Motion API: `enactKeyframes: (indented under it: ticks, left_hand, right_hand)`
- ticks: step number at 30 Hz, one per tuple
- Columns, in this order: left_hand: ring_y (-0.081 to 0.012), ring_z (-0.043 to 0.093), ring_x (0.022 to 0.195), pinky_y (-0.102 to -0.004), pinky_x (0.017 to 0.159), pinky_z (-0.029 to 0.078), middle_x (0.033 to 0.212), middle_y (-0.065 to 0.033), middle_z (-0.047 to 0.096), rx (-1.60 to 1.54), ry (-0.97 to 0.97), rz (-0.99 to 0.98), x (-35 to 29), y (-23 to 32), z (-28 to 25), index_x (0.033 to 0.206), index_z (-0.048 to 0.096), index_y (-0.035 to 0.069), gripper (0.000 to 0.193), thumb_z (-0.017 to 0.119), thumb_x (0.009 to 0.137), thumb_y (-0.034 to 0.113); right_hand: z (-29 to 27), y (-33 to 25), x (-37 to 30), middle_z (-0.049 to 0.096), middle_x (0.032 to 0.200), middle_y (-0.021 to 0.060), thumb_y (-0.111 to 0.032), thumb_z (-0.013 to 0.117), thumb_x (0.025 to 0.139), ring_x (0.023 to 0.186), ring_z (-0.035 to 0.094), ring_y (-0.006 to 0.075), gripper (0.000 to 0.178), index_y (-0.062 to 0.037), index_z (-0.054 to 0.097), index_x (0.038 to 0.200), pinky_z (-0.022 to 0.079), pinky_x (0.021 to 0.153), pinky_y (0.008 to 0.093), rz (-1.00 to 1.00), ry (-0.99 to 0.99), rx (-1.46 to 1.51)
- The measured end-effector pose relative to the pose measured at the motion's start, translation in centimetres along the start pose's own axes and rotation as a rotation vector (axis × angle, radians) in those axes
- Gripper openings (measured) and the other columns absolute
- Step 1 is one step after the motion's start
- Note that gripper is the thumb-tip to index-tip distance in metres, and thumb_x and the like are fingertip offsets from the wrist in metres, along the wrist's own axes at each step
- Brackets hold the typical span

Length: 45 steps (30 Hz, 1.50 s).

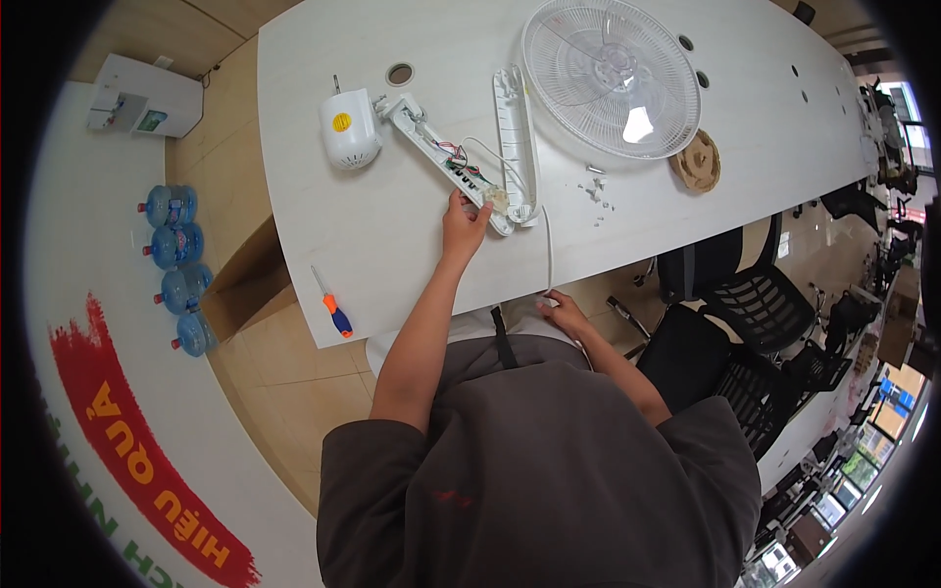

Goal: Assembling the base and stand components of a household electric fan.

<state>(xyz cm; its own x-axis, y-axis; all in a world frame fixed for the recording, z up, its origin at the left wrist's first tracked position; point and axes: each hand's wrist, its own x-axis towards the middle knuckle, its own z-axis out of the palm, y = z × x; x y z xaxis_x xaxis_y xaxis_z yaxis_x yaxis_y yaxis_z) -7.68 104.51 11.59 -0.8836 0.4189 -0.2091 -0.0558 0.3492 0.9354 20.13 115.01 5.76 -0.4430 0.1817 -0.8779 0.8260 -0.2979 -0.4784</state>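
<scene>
My left hand (466, 230) grips the lower end of an opened white fan stem housing (423, 132). Coloured wires (453, 155) and a dark row of switches show inside it, with a yellowish piece near my fingertips. Attached at its upper end is the white motor head (351, 132) with a yellow sticker and a metal shaft. Beside it lies the other housing half (513, 137), a long ribbed shell. At the table's front edge my right hand (566, 314) pinches the white power cord (550, 255), which runs up toward the housing.
A round fan cage (613, 78) with clear blades sits at the far right, a brown moulded piece (697, 165) beside it. Loose screws (595, 186) lie nearby. An orange-blue screwdriver (335, 312) rests near the left corner. Office chairs (720, 294) stand right; water bottles (176, 245) line the left wall.
</scene>
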Motion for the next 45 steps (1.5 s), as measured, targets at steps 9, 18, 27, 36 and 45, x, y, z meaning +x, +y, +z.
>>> enactKeyframes:
  ticks: [9, 18, 27, 36, 45]
  left_hand:
    - [-0.0179, 0.062, 0.070, -0.0300, 0.062, 0.051, 0.106, -0.0188, 0.061, -0.027, -0.004, -0.021, 0.1, -0.3, 0.9, 0.130, 0.031, -0.009, 0.068, 0.069, 0.084, 0.023]
    - [-0.0196, 0.061, 0.072, -0.0313, 0.065, 0.051, 0.108, -0.0195, 0.058, -0.065, 0.021, 0.015, 0.3, -0.3, 1.7, 0.130, 0.031, -0.009, 0.066, 0.068, 0.085, 0.023]
    - [-0.0253, 0.065, 0.080, -0.0326, 0.069, 0.053, 0.107, -0.0203, 0.059, 0.048, 0.055, 0.024, 1.3, 0.2, 2.1, 0.126, 0.035, -0.007, 0.063, 0.070, 0.082, 0.022]
    - [-0.0345, 0.057, 0.107, -0.0407, 0.091, 0.044, 0.114, -0.0232, 0.057, 0.041, 0.033, -0.094, 1.8, 0.6, 2.7, 0.128, 0.034, -0.007, 0.068, 0.071, 0.080, 0.023]
    - [-0.0286, 0.064, 0.085, -0.0359, 0.074, 0.052, 0.108, -0.0216, 0.059, 0.110, 0.081, -0.077, 2.2, 0.9, 3.0, 0.128, 0.034, -0.008, 0.071, 0.072, 0.078, 0.026]
  right_hand:
    - [-2.8, 2.0, -6.2, 0.052, 0.069, -0.0021, -0.021, 0.053, 0.095, 0.063, 0.045, 0.0065, 0.023, -0.0032, 0.055, 0.081, 0.037, 0.055, 0.0240, -0.296, 0.476, 0.011]
    - [-6.6, -18.1, -20.3, 0.057, 0.060, 0.0097, -0.022, 0.075, 0.074, 0.057, 0.054, 0.0280, 0.021, -0.0039, 0.064, 0.079, 0.042, 0.053, 0.0382, -0.623, 1.035, -0.736]
    - [-9.7, -35.3, -25.4, 0.061, 0.065, 0.0102, -0.023, 0.074, 0.072, 0.068, 0.055, 0.0278, 0.014, -0.0112, 0.072, 0.078, 0.045, 0.061, 0.0388, -0.923, 1.247, -1.215]
    - [-14.0, -46.9, -19.6, 0.070, 0.082, 0.0117, -0.025, 0.074, 0.074, 0.075, 0.067, 0.0281, 0.020, -0.0084, 0.074, 0.085, 0.052, 0.069, 0.0362, -0.970, 1.060, -1.206]
    - [-17.0, -46.6, -6.5, 0.070, 0.083, 0.0129, -0.029, 0.074, 0.075, 0.075, 0.067, 0.0235, 0.028, -0.0054, 0.072, 0.090, 0.052, 0.072, 0.0327, -0.991, 0.732, -0.960]
